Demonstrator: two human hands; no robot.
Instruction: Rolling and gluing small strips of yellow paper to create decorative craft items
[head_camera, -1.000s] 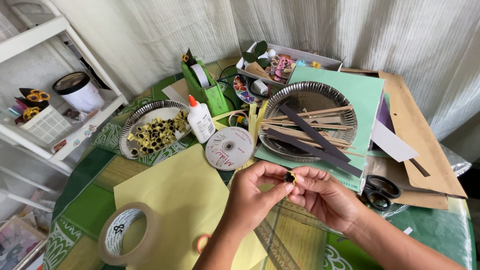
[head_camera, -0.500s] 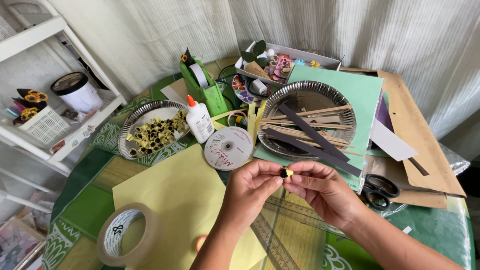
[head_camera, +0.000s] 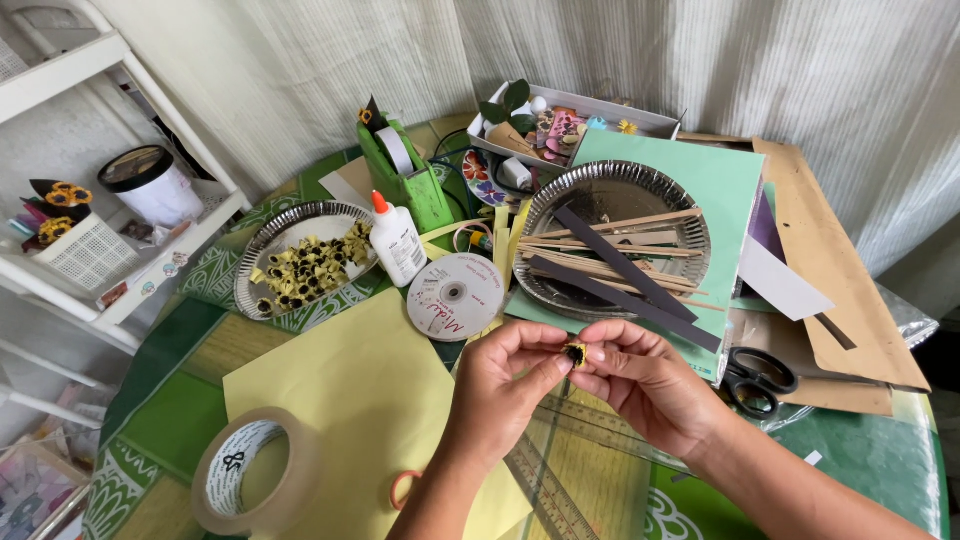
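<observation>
Head view, left to right: a tape roll (head_camera: 245, 483) lies at the worktop (head_camera: 190, 405) edge on yellow paper (head_camera: 360, 390). Your left hand (head_camera: 500, 385) and right hand (head_camera: 650, 385) meet above the paper, each grip pinched on one small black-and-yellow paper roll (head_camera: 575, 353). Scissors (head_camera: 757, 378) lie just right of your right hand.

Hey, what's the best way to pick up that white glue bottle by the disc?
Probably take the glue bottle around its white body, below the orange cap. It stands upright, leaning slightly, with the foil plate of paper bits close on its left and the green holder behind. Coming from the front, over the disc, looks clearest, with fingers wrapping the flat sides.
</observation>
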